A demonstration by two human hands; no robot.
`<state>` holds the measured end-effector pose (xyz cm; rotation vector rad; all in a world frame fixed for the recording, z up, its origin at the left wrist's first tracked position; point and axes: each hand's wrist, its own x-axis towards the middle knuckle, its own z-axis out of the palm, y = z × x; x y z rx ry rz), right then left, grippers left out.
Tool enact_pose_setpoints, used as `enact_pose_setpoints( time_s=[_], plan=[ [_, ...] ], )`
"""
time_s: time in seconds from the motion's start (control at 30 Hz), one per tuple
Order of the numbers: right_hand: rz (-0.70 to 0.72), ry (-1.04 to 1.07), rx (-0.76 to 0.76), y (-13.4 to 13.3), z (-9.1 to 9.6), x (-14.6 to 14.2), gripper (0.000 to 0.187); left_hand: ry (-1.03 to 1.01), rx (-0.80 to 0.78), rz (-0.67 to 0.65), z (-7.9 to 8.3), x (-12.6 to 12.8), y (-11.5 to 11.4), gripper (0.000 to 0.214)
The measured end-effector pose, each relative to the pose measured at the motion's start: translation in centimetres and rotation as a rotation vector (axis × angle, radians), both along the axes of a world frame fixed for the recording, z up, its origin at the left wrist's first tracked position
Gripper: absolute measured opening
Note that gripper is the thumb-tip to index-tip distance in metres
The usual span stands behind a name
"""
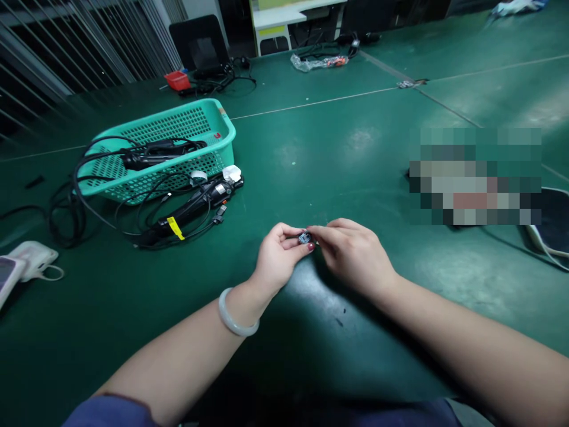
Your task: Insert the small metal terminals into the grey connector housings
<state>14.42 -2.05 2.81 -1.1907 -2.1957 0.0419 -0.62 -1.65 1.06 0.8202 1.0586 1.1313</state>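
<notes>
Far left of the grips: a white device [33,258] lay on the green surface [311,148], well apart from the work.
Left and behind: a teal basket [229,133] held a black cable bundle [151,153], with more loops spilling over its near wall onto the surface.
Just beside the basket: a black tool with a yellow tag [191,207] lay between the basket and my left grip, untouched.
Left wrist: a pale bangle [235,317] sat on it.
Left grip: my left grip [278,255] was closed, thumb and fingertips pinching the small dark part [304,238] from its left side.
The part: it sat lifted just off the surface, between the two grips. It was tiny and dark with a pale metallic face; finer detail was too small for me to read.
Right grip: my right grip [355,252] was closed on the same part from its right side, fingertips meeting the left ones.
Progress: I judged the handling to be midway. The part was picked up and held in both grips, and nothing was set down yet. I could not tell whether anything had been fitted to it.
</notes>
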Motion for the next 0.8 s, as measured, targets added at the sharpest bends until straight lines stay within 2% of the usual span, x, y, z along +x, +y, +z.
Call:
enact_pose_setpoints(
  time_s=[0.17, 0.47, 0.6, 0.8],
  plan=[
    [0.012, 0.050, -0.034, 0.00, -0.24, 0.49, 0.033, -0.023, -0.001, 0.012, -0.02, -0.13, 0.09, 0.034],
    [0.048, 0.123, -0.032, 0.17, -0.46, 0.37, 0.022, -0.029, 0.009, -0.030, -0.03, -0.12, 0.05, 0.038],
    [0.041, 0.143, -0.004, 0.33, -0.50, 0.27, 0.016, -0.013, 0.003, -0.062, 0.09, -0.08, 0.03, 0.041],
    [0.002, 0.180, -0.041, 0.30, -0.33, 0.25, 0.010, -0.007, -0.003, -0.050, 0.09, 0.01, -0.02, 0.040]
  ],
)
